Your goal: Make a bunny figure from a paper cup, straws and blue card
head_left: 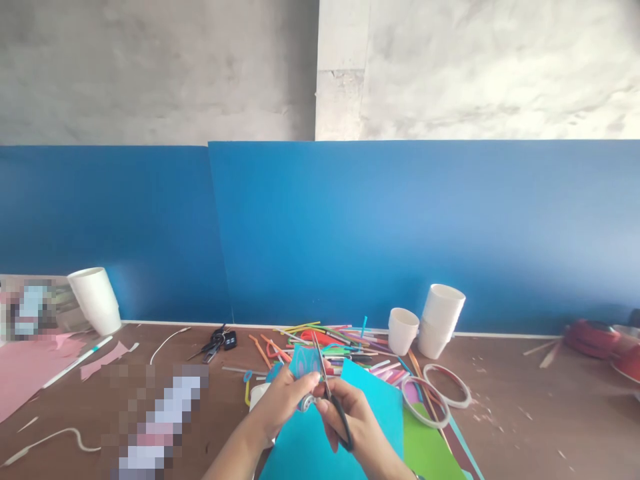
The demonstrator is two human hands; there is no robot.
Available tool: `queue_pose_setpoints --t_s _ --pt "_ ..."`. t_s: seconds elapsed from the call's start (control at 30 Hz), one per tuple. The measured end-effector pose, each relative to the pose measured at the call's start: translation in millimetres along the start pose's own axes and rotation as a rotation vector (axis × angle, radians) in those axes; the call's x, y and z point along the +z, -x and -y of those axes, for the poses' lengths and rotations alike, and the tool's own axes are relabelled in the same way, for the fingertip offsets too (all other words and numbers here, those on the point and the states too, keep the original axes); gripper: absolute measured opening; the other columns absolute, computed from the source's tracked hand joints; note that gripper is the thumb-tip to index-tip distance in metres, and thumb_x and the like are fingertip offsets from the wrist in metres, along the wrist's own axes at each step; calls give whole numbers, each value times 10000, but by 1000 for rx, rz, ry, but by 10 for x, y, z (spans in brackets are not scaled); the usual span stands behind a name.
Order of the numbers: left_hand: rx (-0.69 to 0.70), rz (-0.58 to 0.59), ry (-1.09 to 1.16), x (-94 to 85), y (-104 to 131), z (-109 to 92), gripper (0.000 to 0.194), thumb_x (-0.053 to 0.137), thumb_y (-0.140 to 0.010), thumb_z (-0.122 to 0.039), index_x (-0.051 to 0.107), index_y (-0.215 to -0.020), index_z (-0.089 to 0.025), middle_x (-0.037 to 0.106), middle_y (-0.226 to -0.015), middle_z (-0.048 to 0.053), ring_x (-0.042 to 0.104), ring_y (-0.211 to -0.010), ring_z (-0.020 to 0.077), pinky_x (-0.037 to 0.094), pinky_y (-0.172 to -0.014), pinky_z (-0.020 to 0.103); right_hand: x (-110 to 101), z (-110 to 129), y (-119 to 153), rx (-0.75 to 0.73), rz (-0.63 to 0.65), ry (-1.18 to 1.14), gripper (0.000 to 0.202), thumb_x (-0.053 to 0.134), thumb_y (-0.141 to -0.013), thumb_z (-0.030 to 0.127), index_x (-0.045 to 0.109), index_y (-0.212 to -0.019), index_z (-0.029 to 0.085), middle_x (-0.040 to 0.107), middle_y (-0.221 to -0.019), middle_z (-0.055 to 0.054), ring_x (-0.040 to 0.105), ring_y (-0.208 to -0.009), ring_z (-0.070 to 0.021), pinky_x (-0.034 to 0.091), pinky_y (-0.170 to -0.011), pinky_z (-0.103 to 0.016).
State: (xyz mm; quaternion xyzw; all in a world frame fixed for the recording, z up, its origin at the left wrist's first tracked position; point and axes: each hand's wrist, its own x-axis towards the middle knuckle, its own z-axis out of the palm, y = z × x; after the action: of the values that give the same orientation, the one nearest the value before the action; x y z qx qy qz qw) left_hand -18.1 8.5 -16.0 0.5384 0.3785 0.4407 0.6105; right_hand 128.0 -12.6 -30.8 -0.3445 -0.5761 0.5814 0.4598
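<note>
My left hand (280, 400) is closed on a small blue paper piece (305, 361) with pale outlines on it. A small round pale thing (307, 403) shows below that thumb; I cannot make out what it is. Black-handled scissors (343, 421) sit in my right hand (357, 410), its fingers wrapped around the handles. The blades point up and away, along the right edge of the piece. Under both hands lies a larger sheet of blue paper (380, 403), with green paper (427, 443) partly beneath it on the right.
Many colored straws and sticks (345, 337) lie beyond my hands. White paper cups (403, 331) and two white tape rolls (427, 403) are at the right. Keys (216, 343), a white cable (55, 437) and pink paper (35, 373) lie leftward. A blue partition (400, 233) stands behind.
</note>
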Motion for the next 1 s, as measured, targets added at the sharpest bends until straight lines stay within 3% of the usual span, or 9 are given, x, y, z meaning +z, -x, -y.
queue_pose_setpoints --t_s 0.1,0.27,0.5,0.57,0.67,0.8,1.0 --pt "-8 78 -2 -22 17 -50 436 624 -750 -472 654 -1065 -171 607 -725 16 506 -625 129 377 -591 242 -6 22 9 -3 5 9 486 658 -706 617 568 -822 154 450 -417 85 360 -334 -47 231 -334 -168" --pt "-26 84 -29 -73 -5 -38 409 645 -716 -499 666 -914 -141 562 -661 -2 464 -587 112 354 -576 241 -11 -9 13 26 -8 32 493 656 -703 626 575 -815 152 427 -403 97 343 -315 -41 211 -329 -167" --pt "-31 -237 -25 77 -17 49 435 662 -682 -549 637 -881 -162 599 -686 -1 529 -637 150 374 -568 250 -4 -52 -18 -4 -20 3 487 648 -699 639 535 -765 170 422 -411 96 338 -310 -39 206 -318 -166" --pt "0 -289 -78 121 3 24 391 660 -692 -545 633 -792 -169 601 -680 -3 527 -645 154 379 -579 253 0 -56 -20 -8 -26 0 485 648 -701 636 537 -774 169 422 -412 96 346 -314 -43 216 -321 -167" --pt "29 -217 -109 136 31 -42 376 646 -712 -538 614 -669 -166 579 -630 -9 496 -614 143 380 -585 253 5 -38 -10 -15 -23 -6 487 658 -694 632 552 -795 168 434 -420 90 360 -325 -50 224 -328 -173" --pt "28 -74 -37 87 27 -82 380 658 -710 -528 660 -782 -155 619 -717 17 509 -652 143 377 -581 239 18 -3 1 -12 -24 -10 486 667 -687 628 556 -788 166 440 -440 89 343 -328 -42 229 -336 -176" --pt "-14 -60 -11 -8 -45 64 411 650 -703 -540 636 -800 -141 551 -630 -4 461 -561 107 318 -502 220 10 -29 -11 41 -30 24 487 663 -684 628 563 -771 160 412 -381 101 331 -297 -42 207 -322 -172"
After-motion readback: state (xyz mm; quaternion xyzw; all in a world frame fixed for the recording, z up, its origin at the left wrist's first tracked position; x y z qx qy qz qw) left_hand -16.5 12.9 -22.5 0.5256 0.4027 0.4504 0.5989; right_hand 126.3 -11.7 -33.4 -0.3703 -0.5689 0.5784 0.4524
